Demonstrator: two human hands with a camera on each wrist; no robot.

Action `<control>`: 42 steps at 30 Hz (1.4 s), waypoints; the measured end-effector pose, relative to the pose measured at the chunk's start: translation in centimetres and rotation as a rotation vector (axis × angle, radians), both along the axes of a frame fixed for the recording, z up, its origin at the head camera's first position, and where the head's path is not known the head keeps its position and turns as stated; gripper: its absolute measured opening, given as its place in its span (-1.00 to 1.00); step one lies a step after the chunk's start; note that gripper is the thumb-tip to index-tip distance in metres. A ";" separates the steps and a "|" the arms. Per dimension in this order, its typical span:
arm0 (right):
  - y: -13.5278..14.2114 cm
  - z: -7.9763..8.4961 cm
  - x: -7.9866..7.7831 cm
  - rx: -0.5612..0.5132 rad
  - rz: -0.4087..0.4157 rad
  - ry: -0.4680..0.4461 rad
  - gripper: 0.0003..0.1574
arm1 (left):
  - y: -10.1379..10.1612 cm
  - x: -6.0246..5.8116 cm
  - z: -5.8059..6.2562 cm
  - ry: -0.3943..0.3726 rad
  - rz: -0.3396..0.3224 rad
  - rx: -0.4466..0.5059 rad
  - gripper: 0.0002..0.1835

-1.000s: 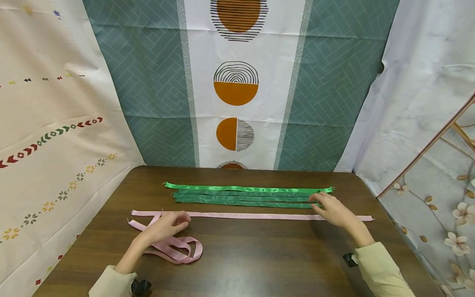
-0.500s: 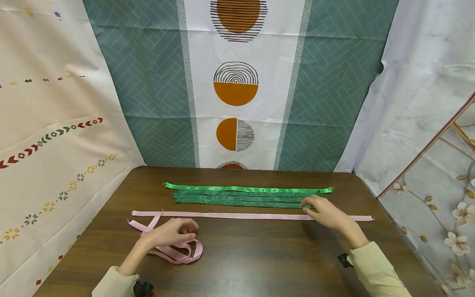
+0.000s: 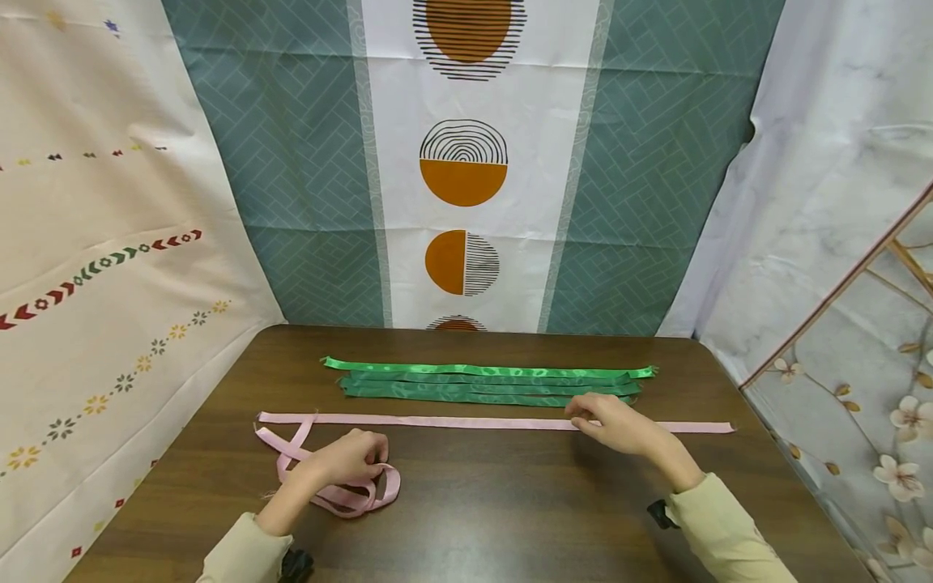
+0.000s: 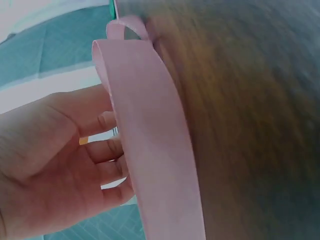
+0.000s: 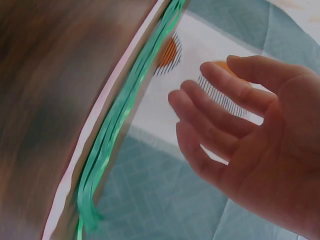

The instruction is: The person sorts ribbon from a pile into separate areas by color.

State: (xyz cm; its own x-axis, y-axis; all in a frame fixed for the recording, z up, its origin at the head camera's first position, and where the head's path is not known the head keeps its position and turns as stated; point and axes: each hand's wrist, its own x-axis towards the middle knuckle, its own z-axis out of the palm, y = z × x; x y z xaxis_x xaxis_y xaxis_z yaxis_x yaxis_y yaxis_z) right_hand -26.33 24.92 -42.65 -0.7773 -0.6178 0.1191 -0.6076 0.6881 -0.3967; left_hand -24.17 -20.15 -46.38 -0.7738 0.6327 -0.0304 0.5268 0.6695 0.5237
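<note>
A loose pink ribbon lies in loops at the front left of the table. My left hand is over it, fingers bent down, pinching it near the rounded loop. In the left wrist view the ribbon runs broad past my left hand and hides the fingertips. My right hand hovers over a straight pink ribbon, fingers loosely bent. The right wrist view shows that hand holding nothing, thumb and fingers apart.
Behind the straight pink ribbon, several dark green ribbons lie side by side, with a brighter green ribbon along their far edge. The brown table meets a patterned cloth backdrop at the back.
My left hand has moved toward the front and onto the loose ribbon, its fingers closing; the ribbon has shifted slightly. My right hand has moved left and nearer, away from the green ribbons.
</note>
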 end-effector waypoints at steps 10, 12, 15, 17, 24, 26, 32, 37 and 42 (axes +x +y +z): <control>-2.2 -0.5 0.1 -0.034 0.086 -0.082 -0.76 | 0.3 -0.1 1.9 -0.085 -0.061 0.137 -0.84; -2.8 -0.4 0.2 -0.048 0.098 -0.126 -0.76 | 0.4 -0.1 2.6 -0.141 -0.090 0.182 -0.86; -4.0 0.0 0.4 -0.080 0.130 -0.180 -0.76 | 0.7 0.0 4.2 -0.245 -0.142 0.263 -0.81; -5.0 0.5 0.6 -0.103 0.150 -0.204 -0.76 | 0.9 0.1 5.3 -0.304 -0.180 0.315 -0.77; -9.0 2.5 1.4 -0.175 0.251 -0.256 -0.66 | 2.4 0.7 9.4 -0.394 -0.338 0.466 -0.83; -10.1 3.1 1.9 -0.203 0.267 -0.291 -0.62 | 3.0 1.0 10.2 -0.409 -0.367 0.496 -0.83; -13.2 4.2 3.1 -0.416 0.378 -0.421 -0.53 | 4.7 1.6 11.9 -0.457 -0.453 0.561 -0.66; -14.4 4.8 3.9 -0.703 0.529 -0.601 -0.39 | 5.5 1.8 12.9 -0.485 -0.544 0.597 -0.47; -14.1 5.2 4.2 -0.873 0.592 -0.772 -0.52 | 5.2 1.9 13.6 -0.480 -0.560 0.642 -0.42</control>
